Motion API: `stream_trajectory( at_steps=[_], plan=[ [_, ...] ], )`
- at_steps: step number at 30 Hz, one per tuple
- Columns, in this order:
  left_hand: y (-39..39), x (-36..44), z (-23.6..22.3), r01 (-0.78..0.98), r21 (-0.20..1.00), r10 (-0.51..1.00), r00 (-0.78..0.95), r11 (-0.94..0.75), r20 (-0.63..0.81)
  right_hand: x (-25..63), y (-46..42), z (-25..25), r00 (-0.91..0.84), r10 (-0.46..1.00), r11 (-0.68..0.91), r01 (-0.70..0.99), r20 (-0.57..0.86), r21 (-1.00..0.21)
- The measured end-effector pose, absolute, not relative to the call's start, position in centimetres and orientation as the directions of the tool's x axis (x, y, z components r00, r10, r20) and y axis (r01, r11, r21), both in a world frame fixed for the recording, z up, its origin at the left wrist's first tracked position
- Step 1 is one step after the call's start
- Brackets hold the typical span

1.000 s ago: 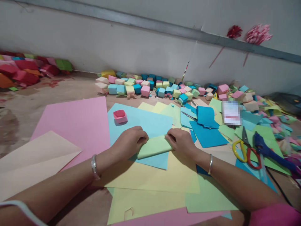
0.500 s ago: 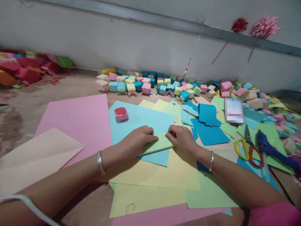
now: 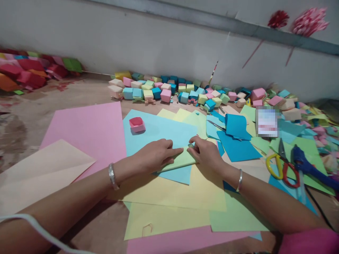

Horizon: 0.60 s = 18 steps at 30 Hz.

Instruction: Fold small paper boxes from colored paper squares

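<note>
Green paper (image 3: 180, 161) is pressed under left hand (image 3: 156, 155), index pointed out, unpinched. Right end is touched by right hand (image 3: 208, 151); pinch unclear. Box (image 3: 137, 125) is set beyond left hand.

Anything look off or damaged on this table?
The pixelated patch at right stands out: it blurs whatever lies there, while its surroundings show normally. Reddish marks also spot the table near the red paper boxes at far left. The folded green paper at the left hand and right hand shows no visible tear.
</note>
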State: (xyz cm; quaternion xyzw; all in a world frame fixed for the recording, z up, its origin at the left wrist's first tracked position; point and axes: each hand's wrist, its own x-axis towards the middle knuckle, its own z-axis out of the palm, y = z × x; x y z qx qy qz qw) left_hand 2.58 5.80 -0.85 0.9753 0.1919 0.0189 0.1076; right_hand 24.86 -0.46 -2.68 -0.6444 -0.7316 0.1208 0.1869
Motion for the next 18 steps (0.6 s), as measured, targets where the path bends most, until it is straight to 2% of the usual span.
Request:
stream_trajectory(
  at_steps=[4, 6, 8, 10, 12, 18],
  plan=[
    [6.0, 2.2, 0.1, 0.344, 0.233, 0.34, 0.939, -0.91, -0.058, 24.9, -0.5, -3.0, -0.118, 0.979, 0.173, 0.911, 0.166, -0.374],
    [6.1, 2.3, 0.3, 0.356, 0.235, 0.345, 0.935, -0.905, -0.087, 24.8, -0.7, -2.9, -0.179, 0.945, 0.254, 0.929, 0.275, -0.27],
    [6.1, 2.4, 0.2, 0.357, 0.236, 0.345, 0.934, -0.904, -0.09, 24.6, -0.9, -2.8, -0.324, 0.856, 0.404, 0.906, 0.403, -0.128],
    [6.2, 2.4, -0.1, 0.35, 0.241, 0.343, 0.936, -0.905, -0.072, 24.3, -1.2, -2.5, -0.483, 0.74, 0.557, 0.83, 0.468, -0.024],
    [6.2, 2.3, -0.5, 0.343, 0.24, 0.341, 0.939, -0.908, -0.05, 24.0, -1.5, -2.2, -0.576, 0.676, 0.647, 0.762, 0.46, 0.002],
    [6.2, 2.0, -1.1, 0.321, 0.232, 0.329, 0.944, -0.918, -0.006, 23.9, -2.0, -1.4, -0.679, 0.678, 0.713, 0.701, 0.282, -0.025]
  ],
)
